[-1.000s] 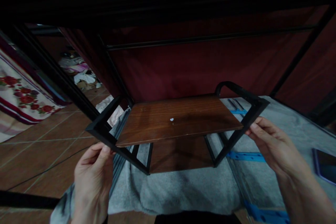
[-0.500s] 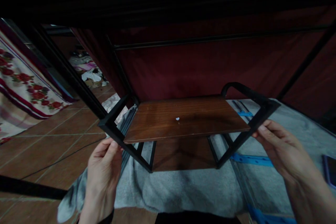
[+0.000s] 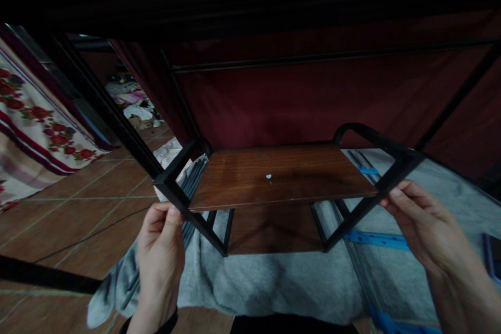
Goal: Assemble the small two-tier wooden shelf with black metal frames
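Observation:
A small two-tier shelf has a brown wood-grain upper board [image 3: 285, 180], a lower board [image 3: 274, 229] and a black metal frame [image 3: 397, 169]. It stands upright on a grey blanket [image 3: 285, 282]. My left hand [image 3: 160, 250] pinches the left side of the frame just below the upper board's corner. My right hand [image 3: 430, 224] pinches the right side of the frame at about the same height. A small white spot [image 3: 268, 176] shows on the upper board. My fingertips behind the frame are partly hidden.
Blue perforated strips [image 3: 379, 239] and long grey rods lie on the blanket at the right. A dark phone-like object [image 3: 491, 255] is at the right edge. A dark table frame [image 3: 105, 104] surrounds the shelf. A red curtain [image 3: 293, 99] hangs behind, and a thin cable [image 3: 94, 232] crosses the tiles.
Both hands keep their hold on the frame. The upper part of the shelf and my hands sit slightly farther right in view, my left hand more so; the lower board barely shifts.

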`<action>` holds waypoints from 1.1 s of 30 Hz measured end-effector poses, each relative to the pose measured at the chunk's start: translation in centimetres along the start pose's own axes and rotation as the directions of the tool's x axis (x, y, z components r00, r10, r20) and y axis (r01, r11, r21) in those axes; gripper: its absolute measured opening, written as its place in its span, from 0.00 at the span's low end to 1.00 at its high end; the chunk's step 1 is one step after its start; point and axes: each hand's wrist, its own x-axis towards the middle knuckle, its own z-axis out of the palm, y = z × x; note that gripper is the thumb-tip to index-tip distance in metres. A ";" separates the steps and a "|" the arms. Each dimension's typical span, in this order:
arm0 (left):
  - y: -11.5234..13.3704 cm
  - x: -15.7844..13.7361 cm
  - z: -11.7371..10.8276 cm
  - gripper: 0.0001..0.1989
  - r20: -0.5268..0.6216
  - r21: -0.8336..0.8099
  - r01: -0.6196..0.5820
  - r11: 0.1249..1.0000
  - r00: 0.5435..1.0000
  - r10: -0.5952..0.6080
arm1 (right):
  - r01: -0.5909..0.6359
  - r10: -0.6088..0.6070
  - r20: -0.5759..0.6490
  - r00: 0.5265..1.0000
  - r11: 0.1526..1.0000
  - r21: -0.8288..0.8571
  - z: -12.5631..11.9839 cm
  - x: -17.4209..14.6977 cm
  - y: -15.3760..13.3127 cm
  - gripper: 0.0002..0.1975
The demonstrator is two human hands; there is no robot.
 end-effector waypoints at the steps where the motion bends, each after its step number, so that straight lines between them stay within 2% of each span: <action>1: 0.0 0.0 0.0 0.14 0.008 0.009 0.004 1.000 1.000 -0.004 | 0.000 0.000 0.002 1.000 1.000 -0.004 0.0 0.0 0.0 0.10; 5: 0.2 -0.2 0.3 0.14 0.028 -0.007 0.009 1.000 1.000 -0.009 | 0.001 -0.001 0.006 1.000 1.000 -0.002 0.1 -0.2 -0.1 0.11; 13: 0.0 -0.2 0.0 0.12 -0.004 -0.047 0.037 0.998 0.999 -0.037 | 0.018 -0.018 -0.001 1.000 1.000 0.011 0.1 -0.1 0.2 0.14; 17: -0.3 0.2 -0.1 0.14 0.012 -0.100 0.040 0.994 0.999 -0.039 | 0.021 -0.021 0.022 1.000 1.000 0.002 -0.2 0.2 0.3 0.14; 22: -0.3 0.0 0.1 0.14 -0.026 -0.164 0.046 0.985 0.998 -0.051 | 0.008 -0.008 0.012 1.000 1.000 0.000 0.0 -0.1 0.0 0.15; 28: -0.2 0.0 -0.1 0.18 -0.054 -0.169 0.033 0.985 0.998 -0.043 | 0.011 -0.011 -0.011 1.000 1.000 0.021 0.4 -0.4 -0.1 0.14; 33: 0.0 0.2 -0.3 0.14 -0.045 -0.158 0.048 0.986 0.997 -0.055 | -0.014 0.014 -0.013 1.000 1.000 0.020 0.2 -0.2 0.5 0.14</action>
